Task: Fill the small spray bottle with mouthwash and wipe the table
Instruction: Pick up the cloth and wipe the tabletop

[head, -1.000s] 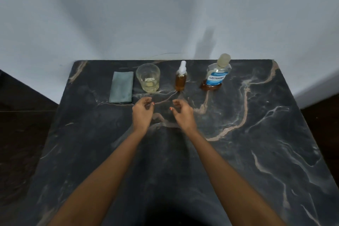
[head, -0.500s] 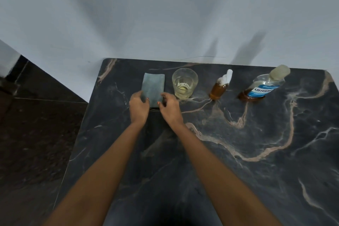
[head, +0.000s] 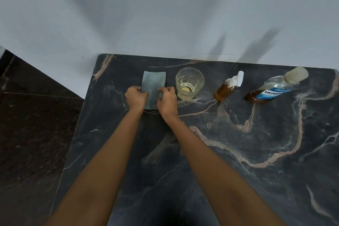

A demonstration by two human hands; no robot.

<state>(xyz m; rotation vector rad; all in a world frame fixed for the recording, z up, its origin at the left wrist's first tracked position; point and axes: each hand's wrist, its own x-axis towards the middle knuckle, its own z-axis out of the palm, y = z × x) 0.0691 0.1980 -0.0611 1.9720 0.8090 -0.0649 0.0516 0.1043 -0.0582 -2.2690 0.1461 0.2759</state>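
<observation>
Head view: left hand and right hand pinch the cloth near the far-left corner of the surface; spray bottle, seemingly filled, stands by the far edge. Probably the wiping step; next, lift the cloth.

dark marble table carries cloth, glass, spray bottle, mouthwash bottle.

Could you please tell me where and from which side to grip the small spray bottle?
Probably round the amber body of the small spray bottle, below its white pump, coming from the near side: it stands upright, apart from the glass and the mouthwash bottle.
</observation>
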